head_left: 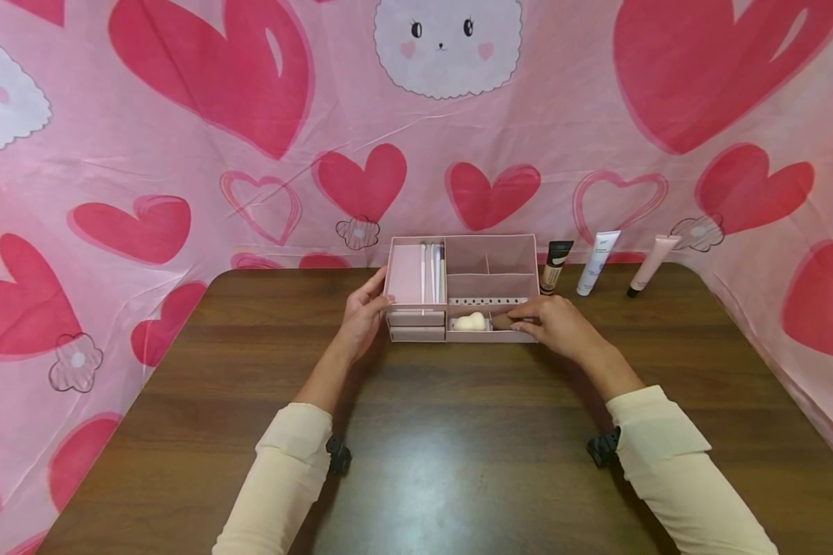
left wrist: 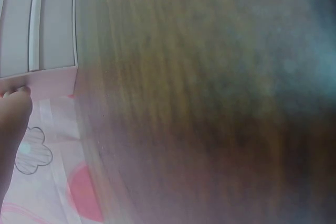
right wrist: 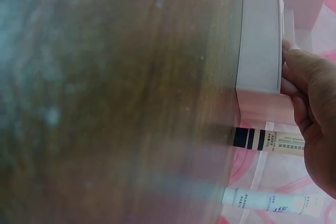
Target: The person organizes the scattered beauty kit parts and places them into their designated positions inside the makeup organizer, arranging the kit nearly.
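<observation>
A pink organizer box (head_left: 489, 266) sits on the brown table (head_left: 458, 432) at twelve o'clock from the person. The left hand (head_left: 361, 316) rests at its nine-o'clock side, fingers curved against the wall beside the two small drawers (head_left: 416, 325). The right hand (head_left: 551, 324) lies over the front tray at about four o'clock, fingertips near a cream sponge (head_left: 469, 322); whether they pinch anything, I cannot tell. Brushes (head_left: 433, 270) stand in a slot. Three tubes (head_left: 597, 262) lean at two o'clock. Both wrist views are blurred, the hands cut off at the edge.
</observation>
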A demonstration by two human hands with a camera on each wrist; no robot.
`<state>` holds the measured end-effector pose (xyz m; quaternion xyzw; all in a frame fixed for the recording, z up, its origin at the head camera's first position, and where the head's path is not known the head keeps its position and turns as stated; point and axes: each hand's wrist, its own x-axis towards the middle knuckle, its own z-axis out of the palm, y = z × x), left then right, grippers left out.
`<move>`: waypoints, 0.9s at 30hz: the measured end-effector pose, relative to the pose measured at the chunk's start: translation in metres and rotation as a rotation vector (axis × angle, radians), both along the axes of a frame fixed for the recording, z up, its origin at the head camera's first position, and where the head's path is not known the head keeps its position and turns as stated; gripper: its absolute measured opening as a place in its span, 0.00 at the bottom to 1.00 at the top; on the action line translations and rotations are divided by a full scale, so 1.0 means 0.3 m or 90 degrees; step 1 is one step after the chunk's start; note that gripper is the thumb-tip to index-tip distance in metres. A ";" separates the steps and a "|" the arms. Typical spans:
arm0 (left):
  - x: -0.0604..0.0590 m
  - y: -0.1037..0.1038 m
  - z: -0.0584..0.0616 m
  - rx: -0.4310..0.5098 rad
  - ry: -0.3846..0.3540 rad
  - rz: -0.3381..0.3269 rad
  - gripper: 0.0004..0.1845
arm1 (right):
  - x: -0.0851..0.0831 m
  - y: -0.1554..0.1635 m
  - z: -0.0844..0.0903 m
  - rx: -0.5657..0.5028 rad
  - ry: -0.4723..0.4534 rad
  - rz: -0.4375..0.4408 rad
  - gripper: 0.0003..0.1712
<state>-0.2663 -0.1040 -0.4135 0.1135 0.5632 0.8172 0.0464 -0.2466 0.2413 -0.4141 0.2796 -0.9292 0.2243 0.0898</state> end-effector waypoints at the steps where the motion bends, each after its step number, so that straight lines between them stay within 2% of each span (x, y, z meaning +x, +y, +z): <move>1: 0.000 0.000 0.000 0.000 0.001 -0.001 0.36 | 0.000 0.001 -0.001 -0.003 0.000 -0.001 0.13; 13: 0.001 -0.003 0.000 -0.004 0.000 -0.002 0.36 | 0.023 0.014 0.006 -0.064 -0.018 -0.020 0.15; 21: 0.002 -0.002 0.004 -0.006 -0.001 -0.004 0.36 | 0.038 0.036 0.000 -0.104 0.079 0.001 0.14; 27: 0.006 0.000 0.005 0.000 -0.004 0.002 0.36 | 0.041 0.091 0.005 -0.136 0.131 -0.027 0.15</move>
